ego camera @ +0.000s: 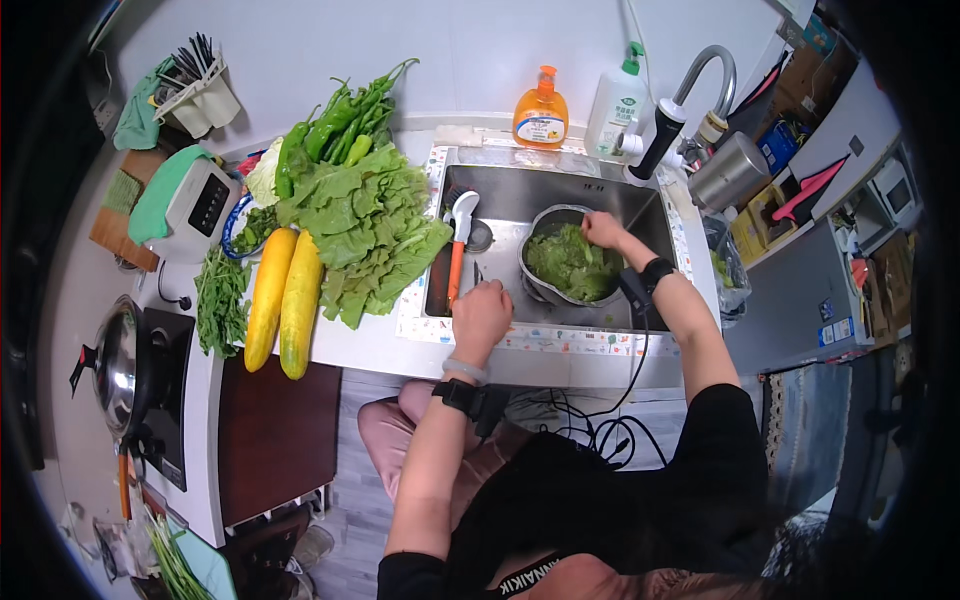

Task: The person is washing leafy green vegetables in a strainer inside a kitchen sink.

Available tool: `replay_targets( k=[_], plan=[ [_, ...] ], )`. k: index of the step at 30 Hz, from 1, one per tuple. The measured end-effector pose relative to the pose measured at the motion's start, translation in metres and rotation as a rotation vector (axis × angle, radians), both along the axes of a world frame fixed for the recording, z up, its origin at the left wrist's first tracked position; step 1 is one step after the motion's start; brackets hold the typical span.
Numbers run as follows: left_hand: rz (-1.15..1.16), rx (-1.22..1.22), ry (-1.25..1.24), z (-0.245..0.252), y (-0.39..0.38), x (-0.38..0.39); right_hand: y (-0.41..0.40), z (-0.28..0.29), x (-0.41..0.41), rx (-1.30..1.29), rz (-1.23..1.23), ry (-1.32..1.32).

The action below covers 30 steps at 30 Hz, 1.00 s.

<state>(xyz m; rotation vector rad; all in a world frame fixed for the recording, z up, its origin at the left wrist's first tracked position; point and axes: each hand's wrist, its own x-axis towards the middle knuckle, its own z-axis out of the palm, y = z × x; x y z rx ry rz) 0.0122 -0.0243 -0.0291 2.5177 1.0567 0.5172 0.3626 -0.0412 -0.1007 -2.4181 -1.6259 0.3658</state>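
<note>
A metal pot (pixel 529 279) of wet leafy greens (pixel 566 262) stands in the stainless steel sink (pixel 502 184). My right hand (pixel 602 229) reaches over the pot's far right rim, its curled fingers on a pale green piece of the leaves. At the sink's near left edge is my left hand (pixel 484 313), back upward and fingers bent. A thin dark pointed thing (pixel 476 271) shows just beyond its knuckles; whether the hand holds it is hidden. Left of that hand, a brush with an orange and white handle (pixel 457 259) leans in the sink.
Lettuce leaves (pixel 360 217), green peppers (pixel 341 120) and two yellow cucumbers (pixel 300 307) cover the counter at left. Behind the sink stand an orange soap bottle (pixel 541 112), a white pump bottle (pixel 616 105) and the faucet (pixel 664 135). A black cable (pixel 637 367) hangs from my right wrist.
</note>
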Motion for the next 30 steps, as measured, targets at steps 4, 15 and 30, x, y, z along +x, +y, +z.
replay_targets(
  k=[4,15,30],
  plan=[
    [-0.004,0.017,-0.026,-0.002,0.000,-0.001,-0.012,0.035,-0.002,0.139,-0.208,0.431],
    [0.000,-0.001,-0.046,-0.006,0.000,0.001,-0.012,-0.006,-0.017,-0.225,0.121,-0.107],
    [-0.007,-0.009,-0.030,-0.003,0.000,0.003,-0.006,0.034,-0.042,-0.081,0.500,0.156]
  ],
)
